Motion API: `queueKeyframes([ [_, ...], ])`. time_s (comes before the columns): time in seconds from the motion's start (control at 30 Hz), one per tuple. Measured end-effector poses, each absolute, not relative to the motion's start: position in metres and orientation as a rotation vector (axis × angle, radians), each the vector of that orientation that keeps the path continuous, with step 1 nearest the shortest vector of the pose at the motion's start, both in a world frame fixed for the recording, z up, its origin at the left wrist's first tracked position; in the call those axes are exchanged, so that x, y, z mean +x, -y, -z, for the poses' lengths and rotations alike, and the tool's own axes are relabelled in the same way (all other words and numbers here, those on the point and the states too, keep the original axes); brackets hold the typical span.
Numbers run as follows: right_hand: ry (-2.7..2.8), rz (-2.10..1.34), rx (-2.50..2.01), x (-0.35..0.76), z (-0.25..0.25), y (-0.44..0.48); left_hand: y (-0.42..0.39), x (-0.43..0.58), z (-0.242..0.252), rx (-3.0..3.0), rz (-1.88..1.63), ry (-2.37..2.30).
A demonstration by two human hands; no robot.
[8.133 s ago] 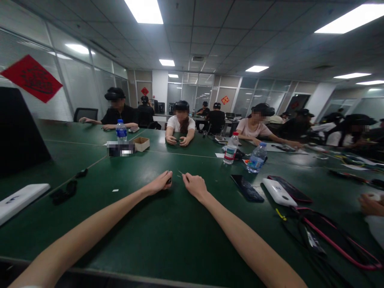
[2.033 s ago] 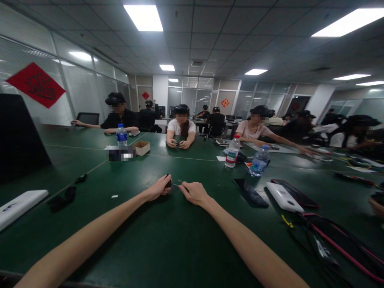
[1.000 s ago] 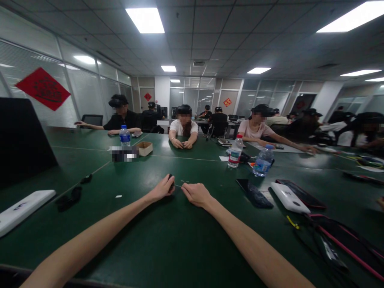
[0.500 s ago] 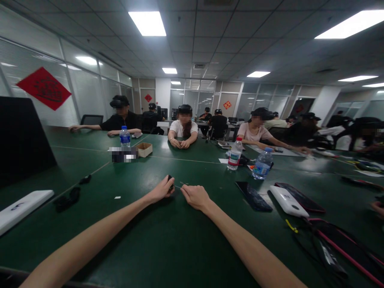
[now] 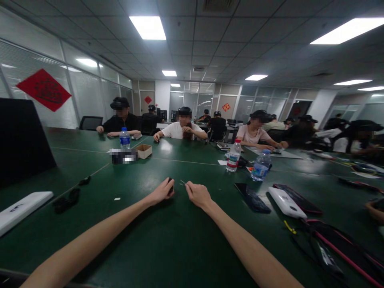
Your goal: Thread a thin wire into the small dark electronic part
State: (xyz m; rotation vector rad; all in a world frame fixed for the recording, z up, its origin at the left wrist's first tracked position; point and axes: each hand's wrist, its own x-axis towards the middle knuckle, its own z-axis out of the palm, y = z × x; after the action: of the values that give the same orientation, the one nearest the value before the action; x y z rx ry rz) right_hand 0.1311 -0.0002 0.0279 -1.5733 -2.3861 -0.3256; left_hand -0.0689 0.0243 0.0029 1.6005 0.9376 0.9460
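At the middle of the dark green bench (image 5: 180, 244), the left hand (image 5: 161, 192) has its fingers clamped on a small, mostly hidden black object (image 5: 171, 188). Just to the right, the right hand (image 5: 198, 196) pinches a thin, pale, needle-like piece (image 5: 183, 182), its tip apart from the object.

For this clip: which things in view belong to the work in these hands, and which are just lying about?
In use:
small black object, mostly hidden in the left hand
thin pin-like piece, pinched by the right hand

Apparently just lying about:
red-capped bottle
blue-capped bottle beside it
open-topped box
black smartphone
white scrap
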Motion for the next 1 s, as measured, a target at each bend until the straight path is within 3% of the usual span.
queueKeyframes([
  [0.27, 2.601, 0.362, -1.289, 0.128, -0.029, 0.004, -0.028, -0.069, -0.001, 1.426, -0.976, -0.835],
  [1.0, 2.593, 0.410, -1.274, 0.130, -0.021, -0.001, -0.017, -0.069, -0.008, 1.544, -0.920, -0.938],
])
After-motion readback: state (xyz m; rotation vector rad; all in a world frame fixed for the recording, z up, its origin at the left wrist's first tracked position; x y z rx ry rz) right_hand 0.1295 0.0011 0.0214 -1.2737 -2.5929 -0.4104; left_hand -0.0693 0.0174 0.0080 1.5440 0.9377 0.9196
